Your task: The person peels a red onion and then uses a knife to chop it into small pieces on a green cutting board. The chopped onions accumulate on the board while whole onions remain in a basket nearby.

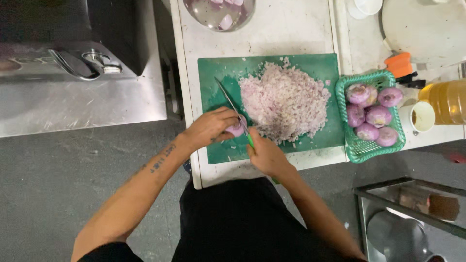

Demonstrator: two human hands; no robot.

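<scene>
The left hand point(211, 127) has its grip curled down over a small peeled purple-pink onion piece point(236, 130), pinning it to the green plastic cutting board point(216, 77) near the board's front left part, while the right hand point(266, 154) is clenched around the green handle of a slim steel-bladed knife point(232, 104), whose blade runs away from the person, past the left fingers and over the board. The onion piece looks light, firm but wet and slippery on its skinless surface, so it is likely to skid or roll unless held from above with the fingertips tucked back from the edge; its layers would probably part easily under pressure. The knife is stiff and thin, best held at the handle as it is here. Just right of the piece lies one large heap of finely chopped pale pink onion point(285, 103), loose and easily scattered. Beside the board's right edge stands one green plastic mesh basket point(361, 151) with six whole peeled purple onions point(378, 115) showing in it. At the far end of the white table point(286, 29) sits one round metal bowl point(219, 13) with a few pale pieces in water; their count cannot be told.
</scene>
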